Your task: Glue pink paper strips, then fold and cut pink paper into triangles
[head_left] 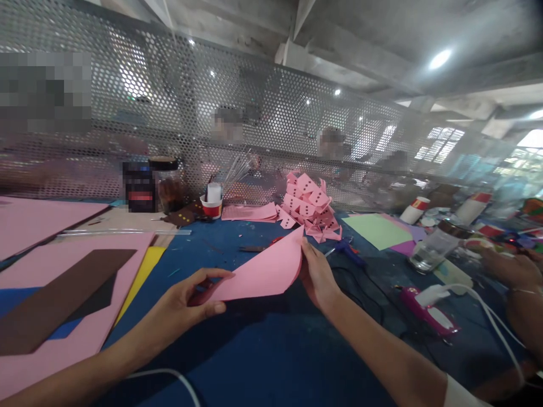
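A sheet of pink paper (pixel 263 268) is held tilted above the blue table, its surface curved. My left hand (pixel 195 297) grips its left end, thumb in front and fingers behind. At the right edge, my right hand (pixel 316 271) is closed on the same sheet; some of its fingertips are hidden behind the paper. Just beyond the sheet lies a pair of scissors (pixel 252 249), partly covered by it. Farther back rises a heap of cut pink paper pieces with dark dots (pixel 307 203), beside a flat stack of pink strips (pixel 250 212).
Pink sheets with brown paper (pixel 63 294) on them cover the left. A blue glue gun (pixel 350 251), a clear jar (pixel 439 249) and a magenta power strip (pixel 428 314) with a white cable lie right. Another person's hand (pixel 511 263) is at far right. A perforated metal screen (pixel 263 141) stands behind.
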A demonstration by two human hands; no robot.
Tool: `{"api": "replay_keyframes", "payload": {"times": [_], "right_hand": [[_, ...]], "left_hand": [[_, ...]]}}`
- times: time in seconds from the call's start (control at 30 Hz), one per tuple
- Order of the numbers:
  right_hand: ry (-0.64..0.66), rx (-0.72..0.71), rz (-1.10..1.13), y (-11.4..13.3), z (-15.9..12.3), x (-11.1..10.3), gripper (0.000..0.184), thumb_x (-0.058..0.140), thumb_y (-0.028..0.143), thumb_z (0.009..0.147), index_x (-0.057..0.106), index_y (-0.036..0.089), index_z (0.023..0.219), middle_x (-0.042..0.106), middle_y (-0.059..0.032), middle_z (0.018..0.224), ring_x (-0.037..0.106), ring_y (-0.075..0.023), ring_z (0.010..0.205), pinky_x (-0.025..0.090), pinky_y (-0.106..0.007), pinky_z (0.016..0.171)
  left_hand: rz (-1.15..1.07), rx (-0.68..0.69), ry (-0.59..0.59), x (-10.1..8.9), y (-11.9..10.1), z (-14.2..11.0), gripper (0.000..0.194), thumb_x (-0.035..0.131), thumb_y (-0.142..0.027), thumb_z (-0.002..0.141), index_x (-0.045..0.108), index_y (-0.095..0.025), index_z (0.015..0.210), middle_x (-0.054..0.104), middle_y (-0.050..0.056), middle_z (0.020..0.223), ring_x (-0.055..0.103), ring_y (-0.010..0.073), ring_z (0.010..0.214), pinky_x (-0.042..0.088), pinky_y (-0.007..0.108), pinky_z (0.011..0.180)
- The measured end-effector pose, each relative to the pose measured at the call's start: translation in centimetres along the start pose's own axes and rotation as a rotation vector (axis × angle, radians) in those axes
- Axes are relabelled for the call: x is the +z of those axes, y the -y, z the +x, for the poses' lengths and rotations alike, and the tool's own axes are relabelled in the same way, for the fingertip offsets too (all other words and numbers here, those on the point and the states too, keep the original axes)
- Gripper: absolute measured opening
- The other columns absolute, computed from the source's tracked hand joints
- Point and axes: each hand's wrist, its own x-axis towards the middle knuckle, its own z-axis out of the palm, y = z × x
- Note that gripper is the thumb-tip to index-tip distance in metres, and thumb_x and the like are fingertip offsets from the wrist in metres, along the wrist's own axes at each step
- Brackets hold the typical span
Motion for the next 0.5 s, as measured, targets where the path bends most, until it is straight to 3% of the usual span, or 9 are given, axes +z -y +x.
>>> {"api": "replay_keyframes", "payload": {"times": [0.3,0.5], "right_hand": [[-0.007,0.062,0.012,0.9,-0.6,0.5,0.042,0.076,0.061,0.077,0.072,0.022,0.092,0.077,-0.0056,0.089,0.070,-0.0257,0.079,0.052,-0.035,0.064],[0.031,0.005,-0.018,0.6,-0.8,0.8,0.042,0.070,0.065,0.081,0.070,0.024,0.092,0.077,-0.0046,0.087,0.070,-0.0253,0.078,0.050,-0.035,0.064]], "left_hand": [[-0.086,-0.081,0.071,0.1,-0.9,-0.5,0.048,0.063,-0.059,0.089,0.062,-0.029,0.127,0.070,0.004,0.109,0.065,0.0230,0.096,0.052,0.032,0.083],[0.073,-0.006,-0.038,0.1,-1.3,-0.7,0.033,0.057,-0.058,0.094,0.064,-0.027,0.104,0.067,0.000,0.107,0.061,0.0205,0.096,0.046,0.027,0.082]]}}
